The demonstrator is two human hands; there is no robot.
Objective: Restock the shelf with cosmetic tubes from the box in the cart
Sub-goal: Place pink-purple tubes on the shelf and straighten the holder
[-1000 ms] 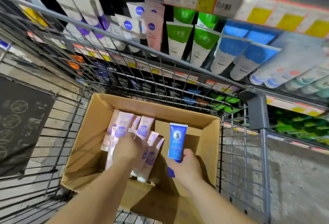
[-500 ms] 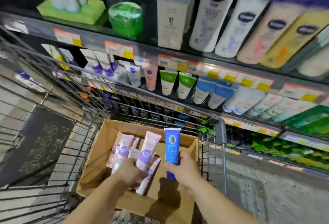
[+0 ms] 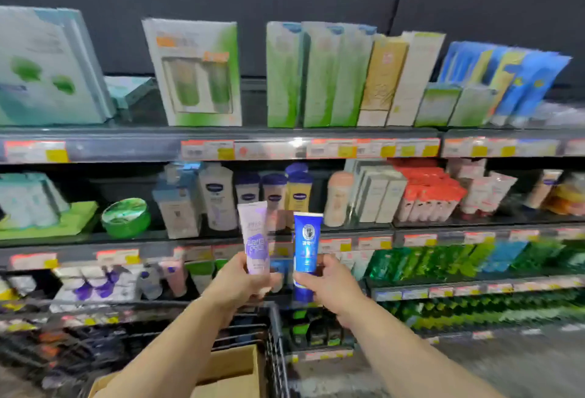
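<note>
A pale lilac tube [image 3: 255, 237] with a purple patch is being shown beside a deep blue tube [image 3: 306, 244] bearing a white-capped end and a small round emblem. Behind them, price strips [image 3: 373, 148] in orange, white and yellow are being displayed along the front edge of the grey shelf [image 3: 126, 144]. Green-and-white cartons [image 3: 319, 76] are being seen on the top shelf, bright blue packs [image 3: 519, 81] toward its right end. A glossy green jar [image 3: 126, 217] and red-orange boxes [image 3: 430, 195] are being shown one shelf lower. A plain brown cardboard box [image 3: 234, 372] is being seen in the black wire cart [image 3: 275, 344].
</note>
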